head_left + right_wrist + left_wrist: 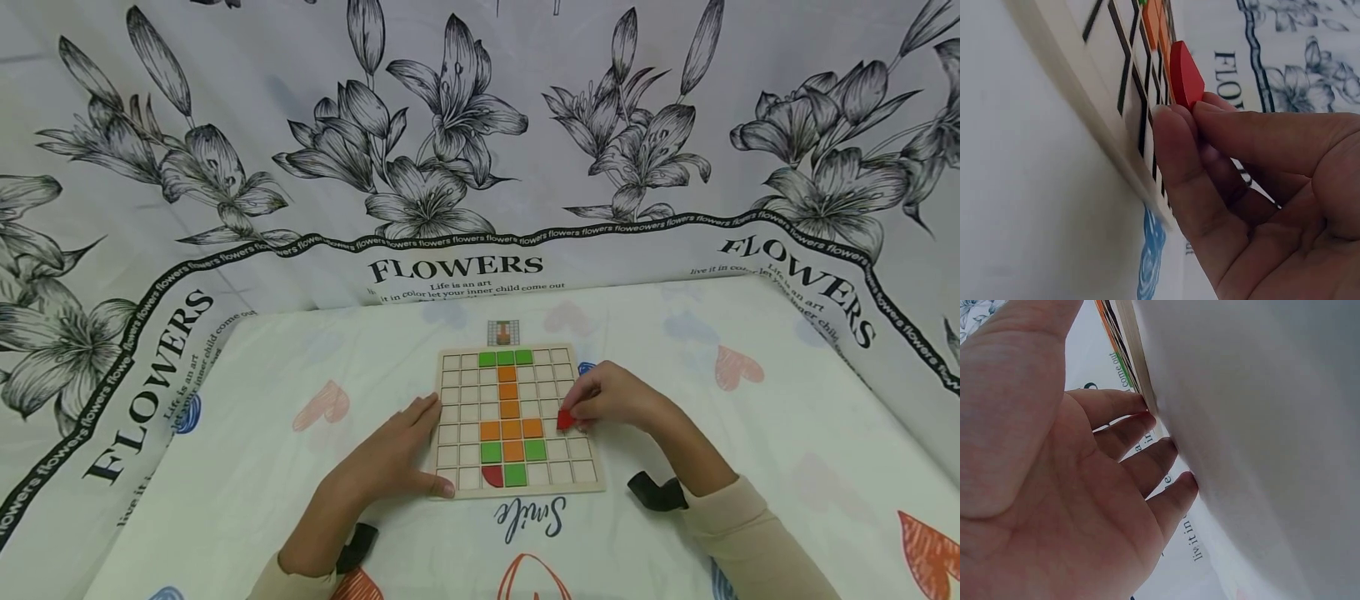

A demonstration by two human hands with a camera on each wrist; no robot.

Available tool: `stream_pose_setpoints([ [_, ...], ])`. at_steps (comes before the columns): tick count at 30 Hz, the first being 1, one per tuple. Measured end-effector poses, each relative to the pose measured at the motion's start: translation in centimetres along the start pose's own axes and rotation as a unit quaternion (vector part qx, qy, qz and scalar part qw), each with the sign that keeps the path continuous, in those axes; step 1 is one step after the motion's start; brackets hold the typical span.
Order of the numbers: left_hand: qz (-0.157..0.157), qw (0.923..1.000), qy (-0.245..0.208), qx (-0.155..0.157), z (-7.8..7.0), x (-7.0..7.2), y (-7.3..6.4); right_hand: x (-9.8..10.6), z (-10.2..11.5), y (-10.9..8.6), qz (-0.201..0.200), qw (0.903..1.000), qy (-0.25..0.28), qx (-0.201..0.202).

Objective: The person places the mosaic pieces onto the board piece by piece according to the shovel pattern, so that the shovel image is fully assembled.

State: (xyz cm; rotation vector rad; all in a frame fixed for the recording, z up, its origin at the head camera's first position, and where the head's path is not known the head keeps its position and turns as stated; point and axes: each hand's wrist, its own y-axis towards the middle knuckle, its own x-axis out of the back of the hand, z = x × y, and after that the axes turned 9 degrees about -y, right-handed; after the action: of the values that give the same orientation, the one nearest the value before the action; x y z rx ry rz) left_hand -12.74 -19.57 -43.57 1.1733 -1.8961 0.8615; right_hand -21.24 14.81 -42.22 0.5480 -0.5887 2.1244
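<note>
A wooden grid board [547, 390] lies flat on the cloth in the head view. Orange tiles [508, 390] run down its middle column, with a short orange row across lower down. Green tiles [506, 358] fill part of the top row, and a few more sit near the bottom beside a red rounded tile [492, 477]. My left hand [386, 454] touches the board's left edge with fingers extended, its thumb at the lower-left corner. Over the right-hand columns, my right hand [611, 396] pinches a red tile with a curved edge [1185, 78] between thumb and fingers.
A small printed pattern picture [503, 332] lies just beyond the board's top edge. White cloth with hearts [738, 368] and lettering covers the surface. Behind it rises a flower-printed curtain [450, 125]. Dark straps [658, 492] sit at both wrists.
</note>
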Motion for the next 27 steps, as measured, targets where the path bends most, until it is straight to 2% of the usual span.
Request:
stream_pose_setpoints([
  [5, 0.002, 1.0000, 0.004, 0.002, 0.0, 0.0, 0.0, -1.3, 1.1, 0.1, 0.009, 0.9996, -0.026, 0.010],
  [12, 0.002, 1.0000, 0.005, 0.006, 0.0, 0.0, 0.0, -2.7, 2.2, 0.1, 0.000, 0.9968, -0.080, 0.007],
  [21, 0.002, 1.0000, -0.004, 0.007, -0.1, 0.1, 0.0, -3.9, 2.9, -0.2, 0.009, 0.9959, -0.090, 0.008],
  [27, 0.000, 1.0000, -0.008, 0.001, -0.1, 0.1, -0.1, -4.5, 3.5, -0.5, 0.006, 0.9931, -0.117, 0.014],
])
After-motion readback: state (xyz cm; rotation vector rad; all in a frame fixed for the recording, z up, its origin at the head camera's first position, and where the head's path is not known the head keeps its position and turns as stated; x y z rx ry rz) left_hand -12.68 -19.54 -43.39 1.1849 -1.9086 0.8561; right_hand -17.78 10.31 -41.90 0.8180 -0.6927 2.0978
